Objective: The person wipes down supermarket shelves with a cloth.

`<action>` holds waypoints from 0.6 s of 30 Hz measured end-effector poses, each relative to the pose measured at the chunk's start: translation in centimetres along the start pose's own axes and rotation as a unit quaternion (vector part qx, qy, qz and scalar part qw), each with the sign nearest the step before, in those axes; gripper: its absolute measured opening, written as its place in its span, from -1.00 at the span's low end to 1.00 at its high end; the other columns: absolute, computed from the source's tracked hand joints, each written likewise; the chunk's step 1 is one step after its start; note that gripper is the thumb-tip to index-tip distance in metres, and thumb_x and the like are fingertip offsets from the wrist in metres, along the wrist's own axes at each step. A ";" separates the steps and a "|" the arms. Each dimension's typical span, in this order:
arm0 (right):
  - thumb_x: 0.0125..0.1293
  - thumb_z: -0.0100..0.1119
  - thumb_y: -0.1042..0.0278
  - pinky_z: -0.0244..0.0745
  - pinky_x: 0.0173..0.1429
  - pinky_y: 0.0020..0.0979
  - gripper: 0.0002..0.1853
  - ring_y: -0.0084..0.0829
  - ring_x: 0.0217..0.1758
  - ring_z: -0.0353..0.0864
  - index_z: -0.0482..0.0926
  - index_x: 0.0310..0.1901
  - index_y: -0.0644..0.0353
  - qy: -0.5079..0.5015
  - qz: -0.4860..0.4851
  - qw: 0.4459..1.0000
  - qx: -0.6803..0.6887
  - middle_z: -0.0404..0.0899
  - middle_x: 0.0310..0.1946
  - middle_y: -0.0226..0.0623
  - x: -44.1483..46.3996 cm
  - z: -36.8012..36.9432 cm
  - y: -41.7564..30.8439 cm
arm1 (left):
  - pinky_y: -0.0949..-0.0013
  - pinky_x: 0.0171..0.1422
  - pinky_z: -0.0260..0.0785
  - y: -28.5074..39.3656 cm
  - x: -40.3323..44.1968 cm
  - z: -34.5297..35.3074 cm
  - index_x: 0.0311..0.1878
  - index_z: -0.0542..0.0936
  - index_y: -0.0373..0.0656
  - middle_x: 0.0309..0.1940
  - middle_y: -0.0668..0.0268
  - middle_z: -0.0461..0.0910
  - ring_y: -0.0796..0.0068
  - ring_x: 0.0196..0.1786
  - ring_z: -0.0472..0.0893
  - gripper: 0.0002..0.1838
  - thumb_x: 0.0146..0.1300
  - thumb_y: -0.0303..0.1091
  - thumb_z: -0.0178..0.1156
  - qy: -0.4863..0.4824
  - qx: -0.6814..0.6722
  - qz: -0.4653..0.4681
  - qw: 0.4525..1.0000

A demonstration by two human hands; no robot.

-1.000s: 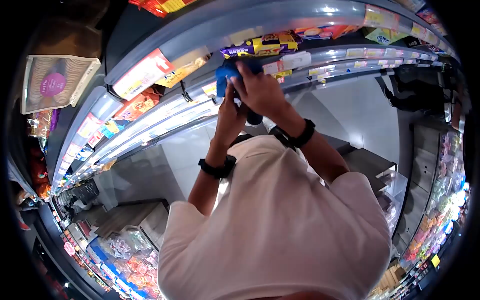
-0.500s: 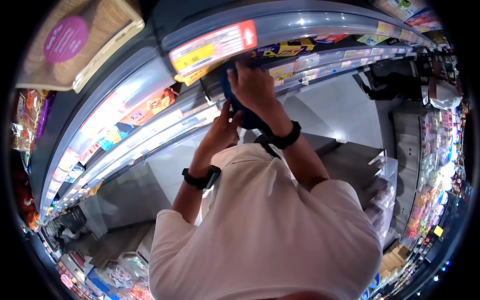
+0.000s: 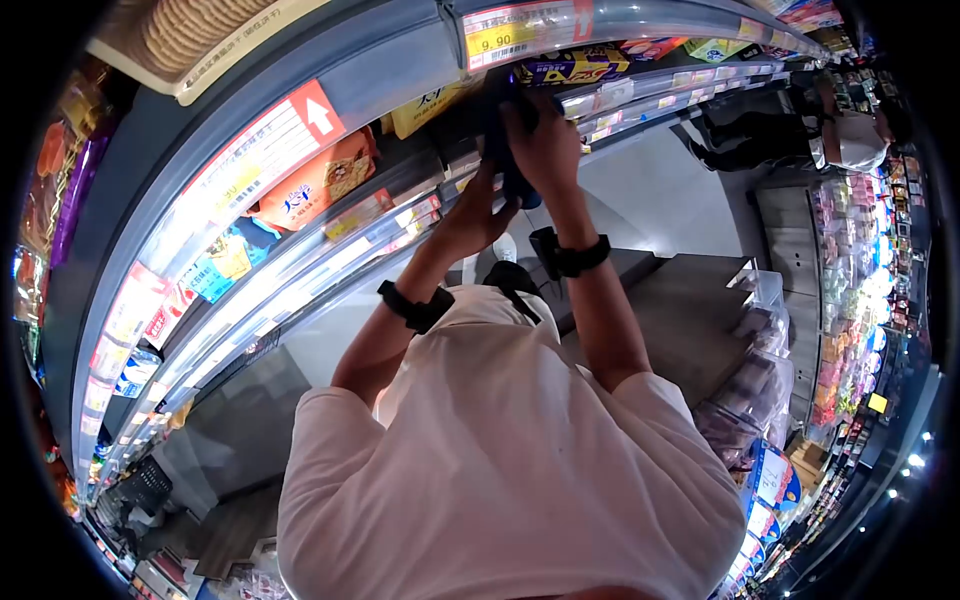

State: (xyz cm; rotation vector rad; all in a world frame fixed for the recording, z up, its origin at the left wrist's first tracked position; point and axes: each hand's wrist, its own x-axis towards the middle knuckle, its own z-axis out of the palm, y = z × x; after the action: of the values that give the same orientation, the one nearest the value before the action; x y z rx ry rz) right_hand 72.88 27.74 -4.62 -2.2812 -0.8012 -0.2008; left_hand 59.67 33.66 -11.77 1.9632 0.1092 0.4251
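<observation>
A dark blue item (image 3: 512, 165), soft-looking but too dark to name, is held at the shelf front. My right hand (image 3: 545, 150) grips it from above and the right, fingers closed over its upper part. On its lower left side, my left hand (image 3: 474, 218) has its thumb and fingers closed against it. Beside the hands, a yellow snack bag (image 3: 428, 110) and a purple and yellow package (image 3: 572, 66) lie on the shelf. An orange snack bag (image 3: 318, 188) sits further left.
Clear price-tag strips (image 3: 390, 62) curve along the shelf edge. A biscuit tray (image 3: 195, 45) stands on the upper shelf. At the right, another person (image 3: 770, 138) in dark trousers is in the aisle, near hanging packets (image 3: 850, 290). Dark low platforms (image 3: 690, 300) lie behind me.
The view has shifted, so the shelf labels sit differently. Both hands and the dark blue item now appear slightly further right, and more of the orange and yellow bags shows.
</observation>
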 end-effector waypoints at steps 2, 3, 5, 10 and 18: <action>0.30 0.29 0.05 0.63 -0.23 -0.06 -0.63 0.09 -0.28 0.72 0.66 0.01 0.09 -0.001 -0.002 1.000 0.024 0.72 -0.38 -0.03 -1.3 1.0 -0.8 | 0.15 0.35 0.39 -0.9 -1.8 -1.3 0.57 -0.03 -0.16 0.37 -0.04 0.39 0.10 0.36 0.48 -0.20 0.44 -0.29 0.20 -0.020 -0.036 -0.056 0.998; 0.29 0.31 0.07 0.62 -0.24 -0.08 -0.64 0.08 -0.29 0.72 0.66 0.02 0.09 0.011 -0.036 0.998 0.054 0.71 -0.38 -0.02 -2.1 1.6 -1.2 | 0.14 0.35 0.39 -0.4 -2.8 -2.1 0.57 -0.01 -0.16 0.35 -0.04 0.41 0.10 0.35 0.50 -0.21 0.43 -0.31 0.21 -0.039 -0.072 -0.115 0.990; 0.26 0.36 0.14 0.62 -0.28 -0.16 -0.62 0.06 -0.31 0.72 0.64 0.05 0.10 -0.057 -0.019 0.994 0.086 0.70 -0.36 0.00 -3.7 1.1 -2.7 | 0.16 0.29 0.44 0.1 -4.4 -3.2 0.40 0.21 -0.23 0.15 -0.04 0.56 0.08 0.24 0.59 -0.39 0.38 -0.37 0.23 -0.005 -0.142 -0.139 0.980; 0.26 0.36 0.14 0.63 -0.28 -0.18 -0.59 0.04 -0.30 0.72 0.63 0.09 0.11 -0.086 -0.156 0.979 0.099 0.71 -0.30 0.01 -2.0 0.7 1.2 | 0.38 -0.13 0.55 1.3 -3.4 -3.2 0.49 0.25 -0.18 0.03 0.15 0.60 0.43 0.02 0.63 -0.37 0.40 -0.38 0.19 0.005 0.023 -0.135 0.991; 0.35 0.22 0.25 0.61 0.00 -0.12 -0.70 0.11 -0.08 0.70 0.64 0.02 0.24 -0.111 -0.091 0.989 0.043 0.69 -0.15 0.08 1.9 -0.7 0.8 | 0.12 0.54 0.17 6.4 -2.8 -3.5 0.51 0.24 -0.20 0.39 -0.15 0.34 -0.11 0.46 0.33 -0.29 0.28 -0.49 0.16 0.091 -0.080 0.027 0.992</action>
State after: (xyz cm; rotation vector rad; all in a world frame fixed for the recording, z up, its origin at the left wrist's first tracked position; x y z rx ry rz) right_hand 74.96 27.78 -3.88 -2.1727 -1.1137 0.0079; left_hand 55.14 33.31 -5.45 1.7705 0.1357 0.6295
